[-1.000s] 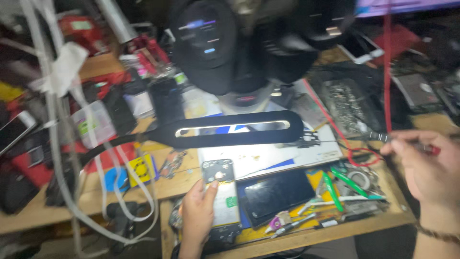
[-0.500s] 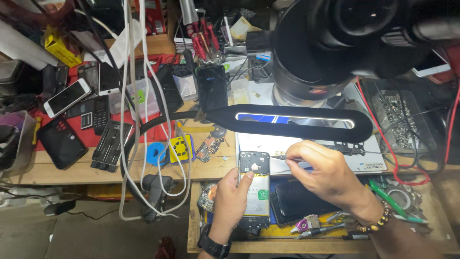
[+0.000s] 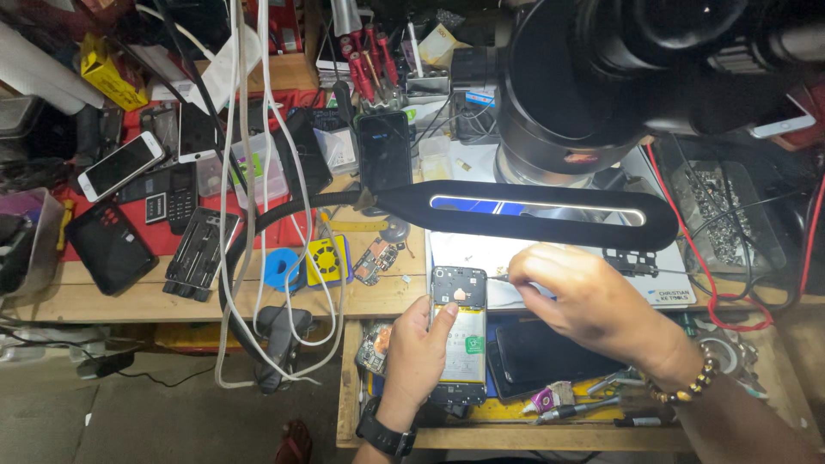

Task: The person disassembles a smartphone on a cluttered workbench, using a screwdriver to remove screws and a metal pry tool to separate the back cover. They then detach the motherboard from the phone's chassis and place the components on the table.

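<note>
Risks scratching the opened phone [image 3: 459, 331], steadied by left hand [image 3: 415, 357], should right hand [image 3: 574, 296] pinching thin tool [image 3: 497, 277] slip

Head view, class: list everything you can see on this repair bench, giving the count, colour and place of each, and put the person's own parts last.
Opened phone: one, black frame with pale battery, front centre.
Tool tip: one, thin metal, at the phone's top edge.
Lamp bar: one, black, across the centre.
Microscope: one, black, upper right.
Dark phone: one, upright behind the lamp.
White phone: one, left on red cloth.
Cables: several, white, hanging left.
Screwdrivers: several, red-handled, top centre.
Tape roll: one, blue, bench edge.
Left hand: steadies the opened phone; black watch.
Right hand: pinches the tool; bead bracelet.
</note>
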Motion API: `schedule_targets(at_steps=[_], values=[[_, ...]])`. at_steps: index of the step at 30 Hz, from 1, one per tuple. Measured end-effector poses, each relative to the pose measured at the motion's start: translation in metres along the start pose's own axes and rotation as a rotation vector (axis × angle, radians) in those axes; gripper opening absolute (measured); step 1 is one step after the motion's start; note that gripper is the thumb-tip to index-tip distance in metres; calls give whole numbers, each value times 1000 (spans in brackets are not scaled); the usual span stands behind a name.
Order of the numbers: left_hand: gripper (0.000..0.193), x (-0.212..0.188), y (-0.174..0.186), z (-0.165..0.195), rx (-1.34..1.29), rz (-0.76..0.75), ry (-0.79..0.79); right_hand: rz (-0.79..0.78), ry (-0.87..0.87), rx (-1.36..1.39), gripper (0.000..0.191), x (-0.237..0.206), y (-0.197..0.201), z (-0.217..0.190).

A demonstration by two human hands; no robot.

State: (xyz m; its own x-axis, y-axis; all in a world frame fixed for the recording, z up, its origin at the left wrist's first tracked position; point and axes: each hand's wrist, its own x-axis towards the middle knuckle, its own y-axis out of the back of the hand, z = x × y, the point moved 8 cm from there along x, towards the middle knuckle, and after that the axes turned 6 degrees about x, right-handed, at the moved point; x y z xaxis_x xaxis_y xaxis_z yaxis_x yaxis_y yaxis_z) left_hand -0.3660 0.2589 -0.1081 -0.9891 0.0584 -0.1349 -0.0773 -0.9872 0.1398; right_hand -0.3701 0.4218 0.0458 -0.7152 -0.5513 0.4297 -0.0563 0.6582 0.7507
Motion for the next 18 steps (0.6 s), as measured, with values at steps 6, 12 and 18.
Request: schedule_targets(at_steps=[6, 12, 18], values=[[26, 0, -2, -4, -8, -9, 0, -264, -47, -214, 30, 13, -21, 11], [27, 0, 0, 0, -19, -10, -24, -441, -340, -234, 48, 4, -27, 39], [27, -2, 1, 3, -16, -7, -40, -317, -75, -132, 39, 14, -18, 14]])
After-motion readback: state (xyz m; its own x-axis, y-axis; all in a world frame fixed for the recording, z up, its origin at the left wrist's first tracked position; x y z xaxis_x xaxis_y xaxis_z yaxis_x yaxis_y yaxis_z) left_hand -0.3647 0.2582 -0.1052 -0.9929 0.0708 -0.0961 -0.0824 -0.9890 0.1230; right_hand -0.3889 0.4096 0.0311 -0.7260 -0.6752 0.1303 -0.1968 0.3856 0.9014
